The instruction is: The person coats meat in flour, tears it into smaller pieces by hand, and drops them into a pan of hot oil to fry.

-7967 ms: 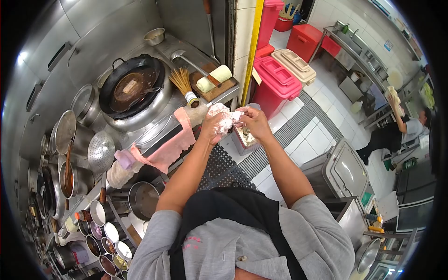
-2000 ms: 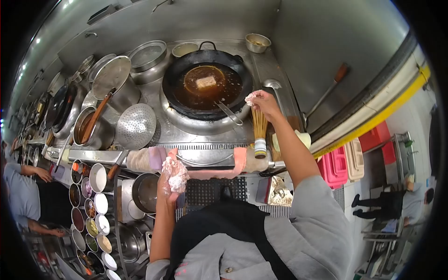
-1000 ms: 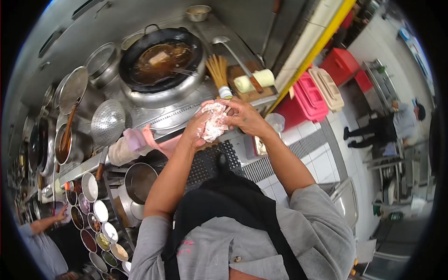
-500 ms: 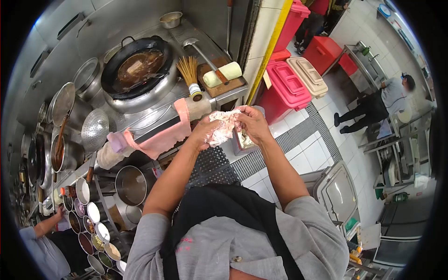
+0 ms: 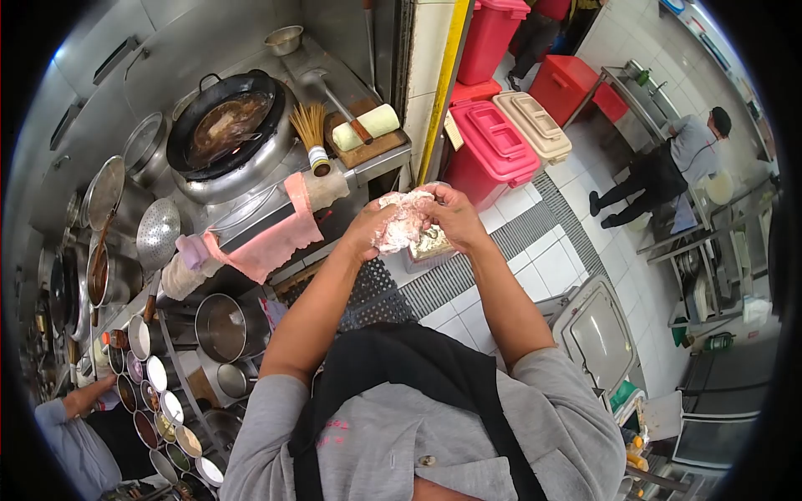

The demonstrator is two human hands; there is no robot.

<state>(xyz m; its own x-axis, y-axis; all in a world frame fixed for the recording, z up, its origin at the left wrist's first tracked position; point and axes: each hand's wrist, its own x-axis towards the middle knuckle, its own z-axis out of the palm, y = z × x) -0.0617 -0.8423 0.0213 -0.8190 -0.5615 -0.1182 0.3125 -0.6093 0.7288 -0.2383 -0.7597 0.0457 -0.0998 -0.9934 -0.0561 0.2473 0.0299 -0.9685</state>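
Observation:
Both hands grip a crumpled, pinkish-white piece, apparently raw meat coated in flour (image 5: 403, 224), in front of my chest. My left hand (image 5: 367, 231) is closed around its left side. At the right edge, my right hand (image 5: 459, 219) pinches it with bent fingers, some of them hidden by the piece. White powder clings to the fingers. Just below the hands is a clear-sided container (image 5: 424, 264) with pale, whitish contents (image 5: 432, 244), partly covered by the hands and the piece.
At left, a black wok (image 5: 185, 154) with brown liquid sits on the stove, near a bamboo brush (image 5: 311, 134) and a board (image 5: 363, 150). Pink lidded bins (image 5: 493, 142) stand ahead. One person (image 5: 668, 163) stands at right, another (image 5: 75, 447) at lower left.
The view has swung right, so the stove and bins sit further left. My hands keep hold of the floured piece, and more of the container's contents shows below them.

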